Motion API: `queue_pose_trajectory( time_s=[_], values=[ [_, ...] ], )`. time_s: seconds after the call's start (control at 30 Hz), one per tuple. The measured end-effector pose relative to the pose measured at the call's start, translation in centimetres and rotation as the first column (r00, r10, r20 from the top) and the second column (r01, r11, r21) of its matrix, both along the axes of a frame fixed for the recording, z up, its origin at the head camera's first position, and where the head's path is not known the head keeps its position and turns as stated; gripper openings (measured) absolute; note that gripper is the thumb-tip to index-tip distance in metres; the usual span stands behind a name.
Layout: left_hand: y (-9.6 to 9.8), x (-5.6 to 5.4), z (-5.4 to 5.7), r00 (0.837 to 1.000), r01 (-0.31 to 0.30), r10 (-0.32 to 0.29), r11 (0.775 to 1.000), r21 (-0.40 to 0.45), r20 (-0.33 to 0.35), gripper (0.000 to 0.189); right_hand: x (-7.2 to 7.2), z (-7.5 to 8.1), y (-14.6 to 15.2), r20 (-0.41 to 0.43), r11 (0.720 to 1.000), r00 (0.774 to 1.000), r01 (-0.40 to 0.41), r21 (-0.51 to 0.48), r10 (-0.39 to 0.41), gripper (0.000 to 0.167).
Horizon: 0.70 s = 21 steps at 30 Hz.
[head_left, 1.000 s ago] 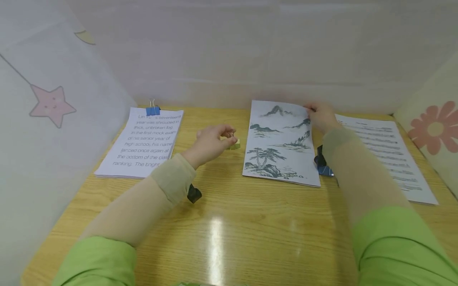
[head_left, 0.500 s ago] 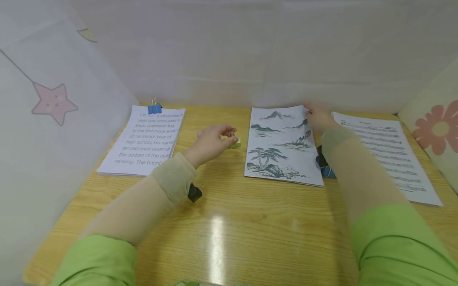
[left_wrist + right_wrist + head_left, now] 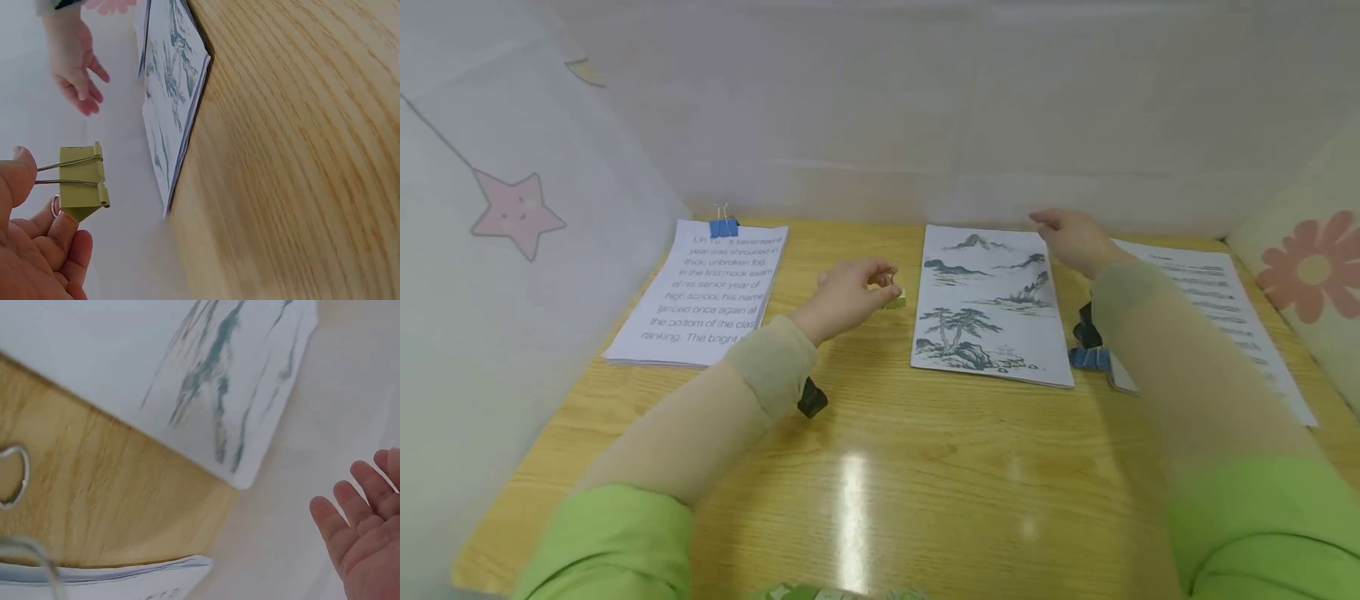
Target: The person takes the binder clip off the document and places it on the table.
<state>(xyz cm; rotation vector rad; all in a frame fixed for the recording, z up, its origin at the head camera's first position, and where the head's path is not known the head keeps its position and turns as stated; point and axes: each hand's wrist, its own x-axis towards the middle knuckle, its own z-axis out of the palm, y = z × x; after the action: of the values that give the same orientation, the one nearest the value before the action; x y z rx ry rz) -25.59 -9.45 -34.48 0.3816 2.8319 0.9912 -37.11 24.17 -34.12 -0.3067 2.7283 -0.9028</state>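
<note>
My left hand (image 3: 850, 292) pinches the wire handles of a yellow-green binder clip (image 3: 893, 298) between thumb and fingers, just above the table, left of the landscape-print stack (image 3: 988, 304). In the left wrist view the clip (image 3: 84, 181) points toward the stack's near top corner (image 3: 172, 94). My right hand (image 3: 1071, 237) hovers with relaxed, straight fingers over the stack's far right corner and holds nothing. The right wrist view shows the open palm (image 3: 369, 531) apart from the print (image 3: 187, 381).
A text stack (image 3: 703, 287) with a blue binder clip (image 3: 723, 225) lies at the left. A sheet-music stack (image 3: 1217, 292) lies at the right, with a blue clip (image 3: 1090, 358) beside it. White walls close in the wooden table (image 3: 880, 467) on three sides.
My right hand has let go of the landscape stack's far corner and lifted off it. The stack now lies flat and straighter. My left hand keeps holding the clip in place.
</note>
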Motion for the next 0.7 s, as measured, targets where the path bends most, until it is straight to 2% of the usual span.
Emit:
queue_pose_trajectory(
  time_s=[0.13,0.33,0.53,0.7],
  values=[
    [0.0,-0.7,-0.8,0.996,-0.020,0.016,0.999,0.038,0.087,0.053,2.3,1.2,-0.5,-0.051,0.999,0.999,-0.005,-0.054,0.002,0.052],
    [0.1,-2.0,-2.3,0.971,-0.101,0.076,0.990,0.100,0.225,0.063,6.6,1.7,-1.1,-0.125,0.988,0.992,-0.010,-0.154,-0.010,0.051],
    [0.3,-2.8,-3.4,0.955,-0.126,0.100,0.989,0.076,0.278,0.059,10.3,1.5,-1.8,-0.134,0.974,0.989,0.035,-0.223,-0.066,0.051],
    [0.5,-3.4,-4.2,0.946,-0.144,0.113,0.986,0.081,0.303,0.055,12.0,1.2,-2.9,-0.145,0.958,0.988,0.016,-0.286,-0.060,0.046]
  ],
)
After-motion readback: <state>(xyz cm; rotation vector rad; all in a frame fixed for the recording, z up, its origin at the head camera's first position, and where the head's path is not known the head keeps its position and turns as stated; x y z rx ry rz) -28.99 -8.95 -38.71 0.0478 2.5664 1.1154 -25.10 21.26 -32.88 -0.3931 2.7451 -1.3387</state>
